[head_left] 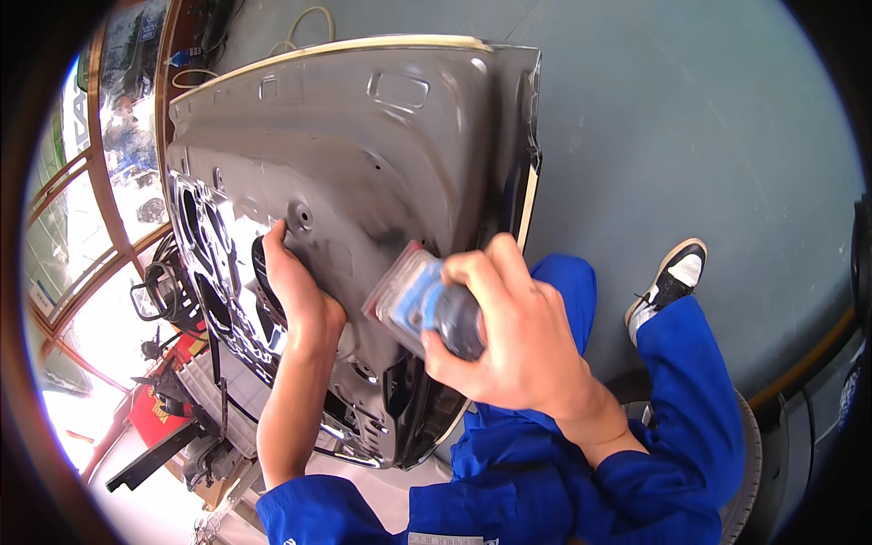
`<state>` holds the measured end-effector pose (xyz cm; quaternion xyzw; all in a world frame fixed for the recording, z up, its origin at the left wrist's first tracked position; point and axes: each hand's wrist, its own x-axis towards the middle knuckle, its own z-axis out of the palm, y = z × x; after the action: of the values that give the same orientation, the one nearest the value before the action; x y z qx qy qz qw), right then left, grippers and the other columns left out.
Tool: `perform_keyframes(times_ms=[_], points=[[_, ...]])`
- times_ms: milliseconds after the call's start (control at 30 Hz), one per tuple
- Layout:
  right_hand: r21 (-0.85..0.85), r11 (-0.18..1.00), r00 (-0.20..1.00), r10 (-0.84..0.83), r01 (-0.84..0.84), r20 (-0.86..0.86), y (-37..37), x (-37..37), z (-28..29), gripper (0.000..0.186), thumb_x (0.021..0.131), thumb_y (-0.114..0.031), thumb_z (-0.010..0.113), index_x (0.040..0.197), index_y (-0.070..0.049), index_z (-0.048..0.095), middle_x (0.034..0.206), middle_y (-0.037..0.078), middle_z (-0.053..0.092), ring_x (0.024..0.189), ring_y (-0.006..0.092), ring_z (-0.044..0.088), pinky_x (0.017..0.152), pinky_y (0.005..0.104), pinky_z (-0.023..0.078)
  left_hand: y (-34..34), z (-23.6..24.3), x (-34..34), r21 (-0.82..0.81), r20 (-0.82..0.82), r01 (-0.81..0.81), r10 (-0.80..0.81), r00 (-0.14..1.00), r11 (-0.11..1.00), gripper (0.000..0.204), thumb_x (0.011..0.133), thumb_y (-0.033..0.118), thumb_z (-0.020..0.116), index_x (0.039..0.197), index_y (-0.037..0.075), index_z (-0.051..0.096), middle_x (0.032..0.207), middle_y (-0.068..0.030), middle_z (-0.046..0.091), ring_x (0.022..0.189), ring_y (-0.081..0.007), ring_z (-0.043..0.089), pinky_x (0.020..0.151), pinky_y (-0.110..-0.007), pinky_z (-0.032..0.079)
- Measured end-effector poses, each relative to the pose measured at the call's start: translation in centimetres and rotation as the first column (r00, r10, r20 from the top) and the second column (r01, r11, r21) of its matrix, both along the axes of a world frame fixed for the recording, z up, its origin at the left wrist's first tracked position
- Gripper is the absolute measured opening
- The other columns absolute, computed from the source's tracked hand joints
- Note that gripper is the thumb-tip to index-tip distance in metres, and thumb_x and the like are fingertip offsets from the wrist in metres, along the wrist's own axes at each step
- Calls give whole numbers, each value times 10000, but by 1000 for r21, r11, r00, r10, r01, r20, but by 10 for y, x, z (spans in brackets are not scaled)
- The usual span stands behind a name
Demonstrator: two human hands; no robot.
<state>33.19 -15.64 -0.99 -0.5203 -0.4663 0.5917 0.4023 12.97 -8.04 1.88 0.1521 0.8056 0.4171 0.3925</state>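
Note:
A grey-primed car door [336, 136] stands tilted in front of me, its inner side facing me. My right hand [518, 336] is closed round the dark round knob of a hand sanding block [413, 300]. The block has a blue and greyish body with a reddish edge, and motion smears it. It is at the door's surface near the right edge; its contact face is hidden. My left hand [300, 286] grips the door at an opening in the panel, thumb on the grey surface near a round hole. Its other fingers are mostly hidden.
Pale tape [391, 42] runs along the door's far edge. A hose [313, 18] lies on the grey-green floor [681, 118] behind it. At left are glazed wooden-framed doors [109, 200], a red object [154, 418] and dark metal parts [186, 436]. A tyre-like rim [749, 454] shows beneath me.

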Motion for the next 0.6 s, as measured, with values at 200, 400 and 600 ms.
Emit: perform_keyframes(times_ms=[200, 400, 600], points=[[72, 997, 998, 40, -36, -51, 3, 2, 2, 405, 688, -203, 774, 1009, -43, 586, 894, 99, 509, 534, 228, 552, 523, 329, 475, 1, 0, 4, 10, -98, -59, 60, 993, 998, 308, 946, 384, 516, 992, 98, 621, 918, -35, 665, 844, -138, 659, 823, -376, 540], [-47, 998, 998, 41, -43, -40, 5, 4, -8, 394, 674, -191, 773, 984, -32, 591, 884, 118, 518, 558, 270, 572, 544, 347, 502, 0, -1, -5, 14, -75, -37, 38, 996, 999, 313, 954, 365, 510, 1048, 88, 621, 936, -37, 673, 861, -188, 663, 847, -365, 539], [115, 983, 968, 163, -143, -191, 13, -2, 5, 448, 692, -228, 777, 1047, -36, 582, 903, 120, 493, 650, 322, 593, 602, 372, 522, -1, -8, -15, 19, -46, 86, -85, 995, 996, 299, 960, 351, 515, 1019, 81, 630, 880, -46, 666, 797, -168, 648, 792, -314, 529]])
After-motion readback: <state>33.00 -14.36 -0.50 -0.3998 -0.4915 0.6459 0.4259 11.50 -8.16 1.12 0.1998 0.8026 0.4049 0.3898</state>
